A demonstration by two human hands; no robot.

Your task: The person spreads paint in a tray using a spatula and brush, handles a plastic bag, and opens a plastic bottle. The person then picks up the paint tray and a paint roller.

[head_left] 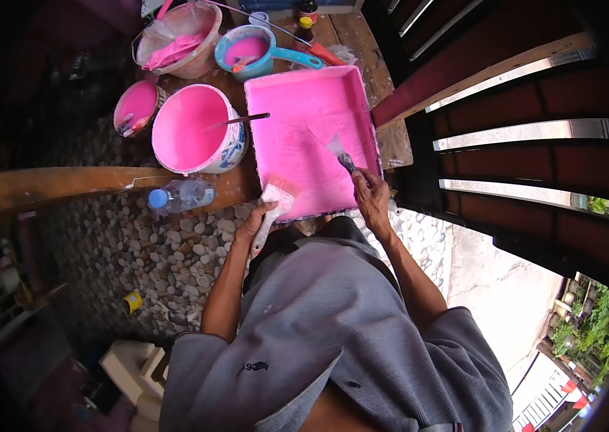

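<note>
Brush (274, 200), scraper (343, 154) at pink tray (297, 108).
Left hand (253, 222) grips brush at tray's near-left corner, bristles aimed far-right; right hand (371, 198) grips scraper by tray's right side, blade angled far-left.

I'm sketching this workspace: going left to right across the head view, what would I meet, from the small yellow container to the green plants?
Small yellow container, paint bucket, paintbrush, scraper, right hand, green plants.
</note>
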